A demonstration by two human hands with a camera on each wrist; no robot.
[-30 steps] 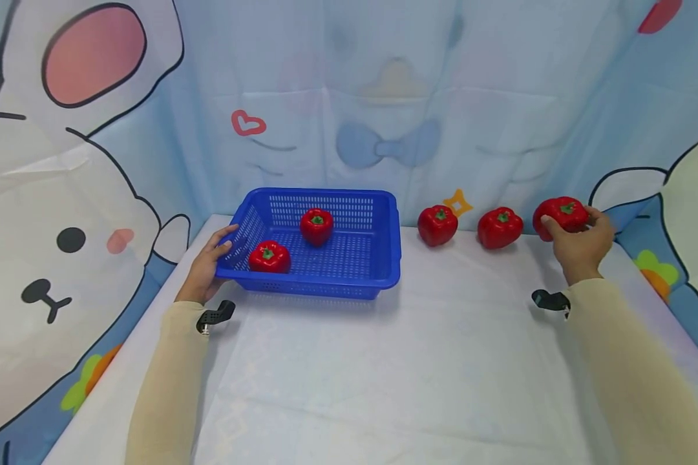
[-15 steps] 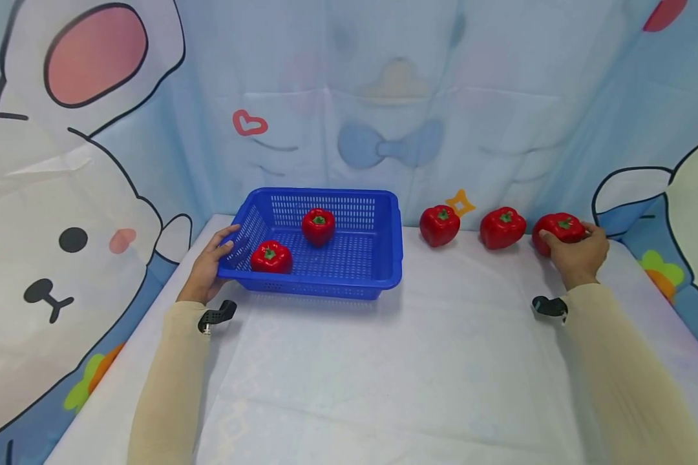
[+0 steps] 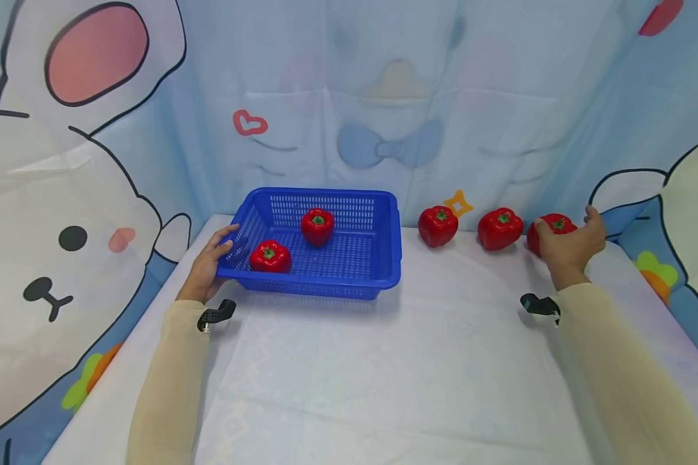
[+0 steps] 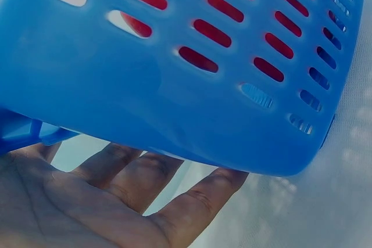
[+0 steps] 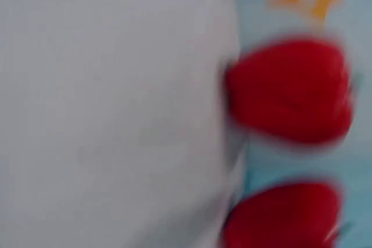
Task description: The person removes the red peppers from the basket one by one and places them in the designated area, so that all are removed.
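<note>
In the head view my left hand is at the left end of a blue plastic basket, its fingertips right at the rim. The left wrist view shows the fingers fairly straight, reaching against the basket's edge. Inside the basket sit two red bell peppers, one at the back and one at the front left. My right hand is spread around the rightmost bell pepper on the table, thumb beside it, other fingers lifted away. That hand is outside the right wrist view.
Two more red bell peppers, a left one and a middle one, stand in the row along the table's back edge, right of the basket. A white cloth covers the table. A printed blue curtain hangs behind it.
My right hand has lowered the rightmost bell pepper onto the table, let it go and spread its fingers, shifting slightly left. The left hand and basket have stayed in place.
</note>
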